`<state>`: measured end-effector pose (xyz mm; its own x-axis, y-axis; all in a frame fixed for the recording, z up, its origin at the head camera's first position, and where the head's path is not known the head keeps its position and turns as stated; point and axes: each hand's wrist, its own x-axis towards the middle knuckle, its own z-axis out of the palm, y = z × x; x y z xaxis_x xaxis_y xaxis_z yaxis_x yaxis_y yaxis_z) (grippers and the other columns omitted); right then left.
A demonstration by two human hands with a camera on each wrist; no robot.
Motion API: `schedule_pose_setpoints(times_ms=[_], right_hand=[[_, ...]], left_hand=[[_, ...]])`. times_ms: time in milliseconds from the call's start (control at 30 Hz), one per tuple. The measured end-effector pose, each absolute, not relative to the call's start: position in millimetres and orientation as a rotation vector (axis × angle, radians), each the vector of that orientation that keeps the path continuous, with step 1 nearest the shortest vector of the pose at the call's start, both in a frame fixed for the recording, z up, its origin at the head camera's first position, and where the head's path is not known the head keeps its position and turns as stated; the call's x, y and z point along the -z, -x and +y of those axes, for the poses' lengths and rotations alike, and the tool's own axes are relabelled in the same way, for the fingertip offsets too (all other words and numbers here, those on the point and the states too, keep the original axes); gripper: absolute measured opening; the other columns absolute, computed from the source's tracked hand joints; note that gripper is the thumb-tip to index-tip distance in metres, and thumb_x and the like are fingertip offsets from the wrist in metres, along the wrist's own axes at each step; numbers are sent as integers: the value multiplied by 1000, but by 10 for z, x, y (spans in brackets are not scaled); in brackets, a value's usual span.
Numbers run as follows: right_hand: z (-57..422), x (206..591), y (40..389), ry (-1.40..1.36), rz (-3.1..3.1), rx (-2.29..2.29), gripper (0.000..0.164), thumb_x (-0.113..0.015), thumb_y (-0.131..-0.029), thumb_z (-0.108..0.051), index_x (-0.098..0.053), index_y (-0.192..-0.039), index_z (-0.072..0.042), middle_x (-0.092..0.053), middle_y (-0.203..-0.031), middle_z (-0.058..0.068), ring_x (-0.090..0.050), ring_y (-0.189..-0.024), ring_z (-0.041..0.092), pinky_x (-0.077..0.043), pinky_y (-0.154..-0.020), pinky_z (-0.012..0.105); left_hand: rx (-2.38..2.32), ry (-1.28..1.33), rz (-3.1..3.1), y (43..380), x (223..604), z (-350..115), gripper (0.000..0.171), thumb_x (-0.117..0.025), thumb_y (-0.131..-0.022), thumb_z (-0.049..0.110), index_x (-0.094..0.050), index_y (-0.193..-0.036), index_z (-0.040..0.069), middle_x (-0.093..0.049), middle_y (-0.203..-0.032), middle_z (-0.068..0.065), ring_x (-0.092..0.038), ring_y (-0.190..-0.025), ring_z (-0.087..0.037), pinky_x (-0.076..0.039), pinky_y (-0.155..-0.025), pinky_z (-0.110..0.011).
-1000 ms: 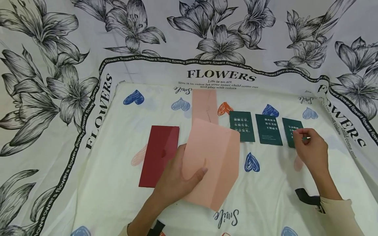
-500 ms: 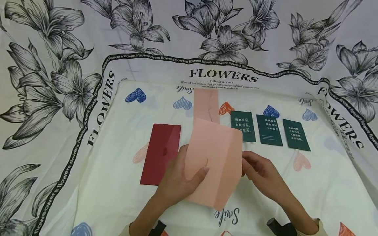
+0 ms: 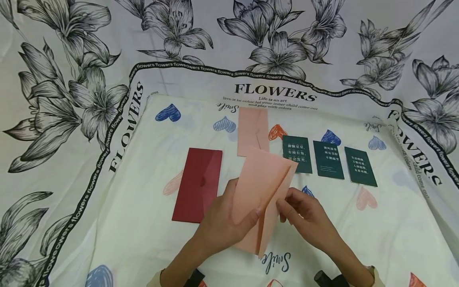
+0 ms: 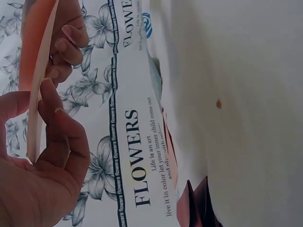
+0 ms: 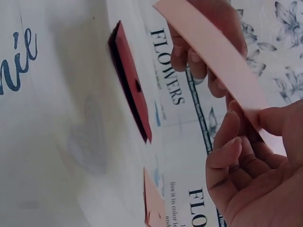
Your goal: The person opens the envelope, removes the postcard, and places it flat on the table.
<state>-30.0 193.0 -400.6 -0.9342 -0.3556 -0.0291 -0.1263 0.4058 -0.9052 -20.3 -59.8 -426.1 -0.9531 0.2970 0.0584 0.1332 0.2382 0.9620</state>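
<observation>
A pink envelope [image 3: 259, 175] is held up in front of me, its long flap half folded over on the right side. My left hand [image 3: 224, 219] grips it from the left, thumb across the front and the other fingers behind it. At the flap's right edge, my right hand [image 3: 310, 219] pinches the paper between thumb and fingertips. From the right wrist view, the thumb [image 5: 272, 120] lies on the pink paper with curled fingers behind. The left wrist view shows the envelope [image 4: 40, 75] edge-on between both hands.
Left of the hands lies a dark red envelope [image 3: 199, 183]. Another pink envelope [image 3: 252, 129] lies farther back. To its right, three dark green cards with white writing, such as the middle card [image 3: 328, 159], sit in a row on the heart-patterned cloth [image 3: 136, 207].
My right hand has come from the rightmost green card, left lying there, to the envelope's right edge. The flap has folded inward. My left hand keeps its grip.
</observation>
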Motion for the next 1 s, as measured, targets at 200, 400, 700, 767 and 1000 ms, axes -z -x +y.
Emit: schedule_pose_setpoints(times_ms=[200, 400, 700, 767, 1000], right_hand=[[1913, 3997, 286, 418, 2494, 1529, 7, -60, -110, -17, -66, -106, -16, -66, -83, 0, -65, -74, 20, -57, -66, 34], [1910, 4003, 272, 408, 2505, 1530, 8, -60, -110, -17, -67, -108, -15, -66, -81, -1, -65, -73, 20, -58, -67, 35], [1871, 4043, 246, 392, 2610, 1486, 5, -65, -108, -22, -69, -110, -20, -67, -77, -5, -65, -69, 16, -59, -70, 32], [1858, 4062, 248, 402, 2629, 1487, 5, -65, -108, -22, -69, -111, -21, -67, -77, -6, -65, -68, 16, -59, -68, 31], [1828, 4087, 241, 390, 2605, 1521, 7, -66, -107, -20, -69, -113, -18, -69, -81, -5, -66, -66, 16, -58, -65, 31]], left_hand=[[-1810, -440, 2356, 180, 4237, -583, 72, -73, -97, 51, -36, -153, 25, -67, -118, 13, -67, -102, -5, -59, -82, -34], [-1813, -453, 2358, 156, 4229, -579, 69, -73, -97, 49, -36, -152, 27, -67, -115, 14, -68, -99, -5, -59, -81, -33], [-1792, -475, 2412, 143, 4235, -570, 68, -75, -96, 40, -37, -150, 24, -68, -114, 13, -68, -96, -5, -59, -79, -31], [-1781, -488, 2440, 141, 4237, -569, 68, -76, -96, 37, -37, -150, 23, -68, -113, 12, -69, -95, -4, -60, -78, -31], [-1770, -520, 2494, 136, 4248, -567, 67, -76, -95, 34, -39, -149, 20, -69, -106, 13, -69, -87, -3, -59, -73, -29]])
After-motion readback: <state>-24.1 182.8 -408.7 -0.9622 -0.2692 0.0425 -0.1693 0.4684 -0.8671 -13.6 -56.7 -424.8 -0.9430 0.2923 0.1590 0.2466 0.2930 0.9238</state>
